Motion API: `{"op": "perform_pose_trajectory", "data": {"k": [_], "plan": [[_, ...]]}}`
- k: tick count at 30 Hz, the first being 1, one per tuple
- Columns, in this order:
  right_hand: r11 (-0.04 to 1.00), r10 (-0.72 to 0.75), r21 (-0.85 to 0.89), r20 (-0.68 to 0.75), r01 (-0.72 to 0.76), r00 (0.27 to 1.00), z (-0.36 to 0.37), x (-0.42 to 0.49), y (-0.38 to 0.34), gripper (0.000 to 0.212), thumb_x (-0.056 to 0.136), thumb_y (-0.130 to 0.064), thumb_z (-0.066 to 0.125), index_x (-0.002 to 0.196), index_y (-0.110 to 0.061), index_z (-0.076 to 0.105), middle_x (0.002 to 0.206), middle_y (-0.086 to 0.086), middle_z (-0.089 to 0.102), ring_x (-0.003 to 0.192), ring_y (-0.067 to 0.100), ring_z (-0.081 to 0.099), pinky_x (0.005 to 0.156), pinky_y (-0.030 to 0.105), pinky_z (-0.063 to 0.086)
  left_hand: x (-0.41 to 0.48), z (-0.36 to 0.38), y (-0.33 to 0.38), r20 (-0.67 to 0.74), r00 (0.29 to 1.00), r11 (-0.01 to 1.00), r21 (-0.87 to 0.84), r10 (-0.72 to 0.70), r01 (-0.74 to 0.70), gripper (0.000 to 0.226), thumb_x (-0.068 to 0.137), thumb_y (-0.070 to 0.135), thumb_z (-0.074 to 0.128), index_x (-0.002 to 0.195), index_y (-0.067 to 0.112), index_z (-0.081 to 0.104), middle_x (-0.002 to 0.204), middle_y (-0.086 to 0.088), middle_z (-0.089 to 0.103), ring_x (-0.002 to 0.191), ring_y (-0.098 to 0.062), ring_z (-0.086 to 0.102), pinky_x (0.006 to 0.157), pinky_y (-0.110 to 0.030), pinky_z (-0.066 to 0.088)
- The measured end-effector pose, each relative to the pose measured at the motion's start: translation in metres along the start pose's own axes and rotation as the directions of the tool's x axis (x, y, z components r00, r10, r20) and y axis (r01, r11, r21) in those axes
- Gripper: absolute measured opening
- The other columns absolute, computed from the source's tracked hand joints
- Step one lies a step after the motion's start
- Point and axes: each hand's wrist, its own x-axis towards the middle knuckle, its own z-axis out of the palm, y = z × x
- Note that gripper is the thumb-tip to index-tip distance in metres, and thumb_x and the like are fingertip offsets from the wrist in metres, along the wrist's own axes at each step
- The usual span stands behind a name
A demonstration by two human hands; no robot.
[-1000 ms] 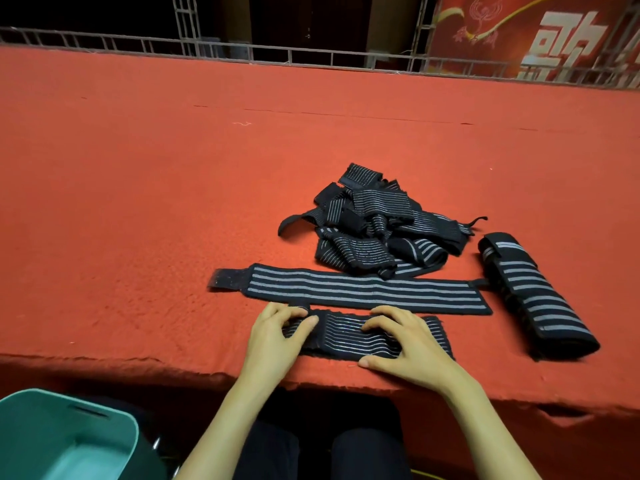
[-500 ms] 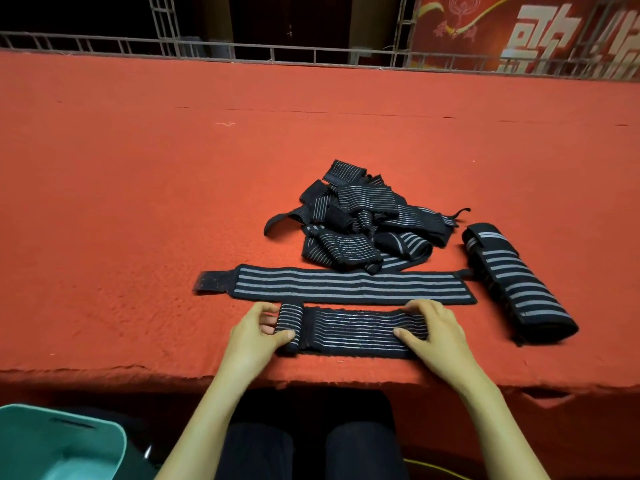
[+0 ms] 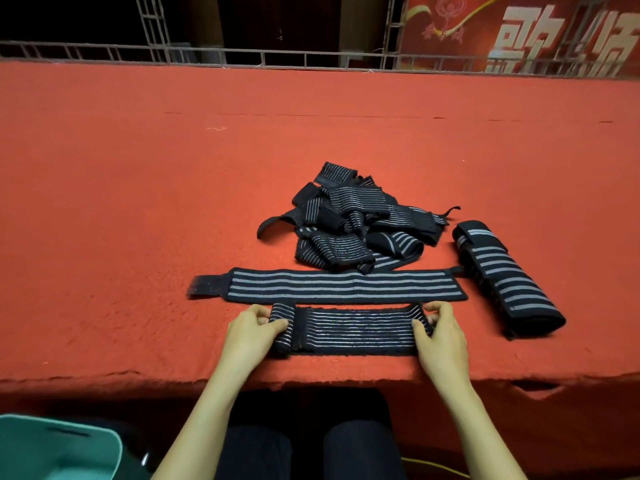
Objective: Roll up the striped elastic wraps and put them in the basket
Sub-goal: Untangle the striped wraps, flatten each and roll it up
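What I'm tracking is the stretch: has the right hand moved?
Yes, the right hand slid rightward, toward the right end of the flat black wrap with broad grey stripes.

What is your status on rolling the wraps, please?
Left hand grips rolled end of black thin-striped elastic wrap; right hand pinches its other end. Roll barely started. Broad-striped black wrap flat just beyond. Teal plastic basket lower left.

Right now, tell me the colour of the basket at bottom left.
The basket is teal green; the head view shows it.
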Motion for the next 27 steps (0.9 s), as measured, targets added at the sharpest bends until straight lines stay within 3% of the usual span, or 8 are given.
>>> {"op": "perform_pose_trajectory", "data": {"k": [4,8,12,16,20,24,27], "plan": [[0.997,-0.058,0.059,0.009,0.057,0.998,0.010,0.001,-0.007,0.025,0.085,-0.004,0.062,0.099,-0.018,0.045,0.089,0.002,0.056,0.087,0.027,0.055,0.081,0.041,0.040,-0.002,-0.010,-0.011,-0.085,0.995,0.995,-0.089,-0.055,0.048,0.010,0.083,0.015,0.068,0.090,0.013,0.062,0.080,0.005,0.063,0.089,-0.021,0.062,0.076,-0.028,0.039],[0.992,-0.116,0.053,0.023,0.115,0.993,0.022,-0.002,-0.012,0.027,0.083,0.000,0.059,0.099,-0.018,0.046,0.085,0.000,0.052,0.082,0.025,0.052,0.078,0.041,0.041,-0.002,-0.010,-0.012,-0.156,0.987,0.999,-0.029,-0.034,0.030,0.008,0.086,0.014,0.063,0.091,0.012,0.058,0.084,-0.001,0.063,0.095,-0.028,0.061,0.076,-0.031,0.039],[0.990,-0.136,0.047,-0.016,0.136,0.991,0.023,-0.005,-0.005,0.026,0.081,0.001,0.060,0.101,-0.014,0.050,0.083,-0.002,0.050,0.078,0.024,0.050,0.076,0.040,0.040,-0.011,0.006,0.000,-0.245,0.955,0.974,0.194,0.167,-0.121,0.022,0.086,0.017,0.062,0.106,0.009,0.056,0.103,-0.008,0.061,0.103,-0.031,0.056,0.086,-0.038,0.038],[0.987,-0.114,0.109,-0.037,0.117,0.993,0.021,-0.004,-0.001,0.027,0.083,0.000,0.061,0.100,-0.017,0.049,0.082,-0.001,0.050,0.076,0.021,0.049,0.069,0.030,0.033,-0.019,0.023,0.007,-0.254,0.905,0.929,0.235,0.343,-0.286,0.021,0.080,0.010,0.065,0.099,0.011,0.056,0.094,-0.001,0.053,0.093,-0.022,0.052,0.079,-0.030,0.036],[0.982,-0.102,0.154,-0.056,0.109,0.993,0.020,-0.004,0.000,0.028,0.084,-0.001,0.060,0.099,-0.020,0.047,0.081,0.000,0.051,0.074,0.019,0.048,0.066,0.025,0.028,-0.016,0.034,0.002,-0.248,0.853,0.881,0.248,0.460,-0.403,0.018,0.077,0.009,0.072,0.088,0.010,0.057,0.090,0.000,0.052,0.089,-0.021,0.051,0.079,-0.031,0.042],[0.983,-0.101,0.150,-0.055,0.108,0.993,0.020,-0.004,0.001,0.028,0.084,-0.001,0.061,0.100,-0.020,0.047,0.081,-0.002,0.049,0.074,0.019,0.048,0.067,0.027,0.029,-0.016,0.037,0.009,-0.146,0.869,0.880,0.130,0.473,-0.457,0.015,0.085,0.030,0.067,0.079,0.016,0.065,0.081,0.007,0.055,0.082,-0.010,0.049,0.076,-0.022,0.034],[0.984,-0.095,0.145,-0.059,0.103,0.994,0.021,-0.005,0.001,0.027,0.084,-0.003,0.060,0.101,-0.019,0.048,0.082,-0.002,0.050,0.074,0.020,0.049,0.067,0.028,0.030,-0.014,0.029,0.009,0.048,0.892,0.893,-0.011,0.450,-0.450,0.016,0.088,0.008,0.060,0.084,0.019,0.069,0.085,0.009,0.061,0.080,-0.002,0.054,0.076,-0.016,0.035]]}}
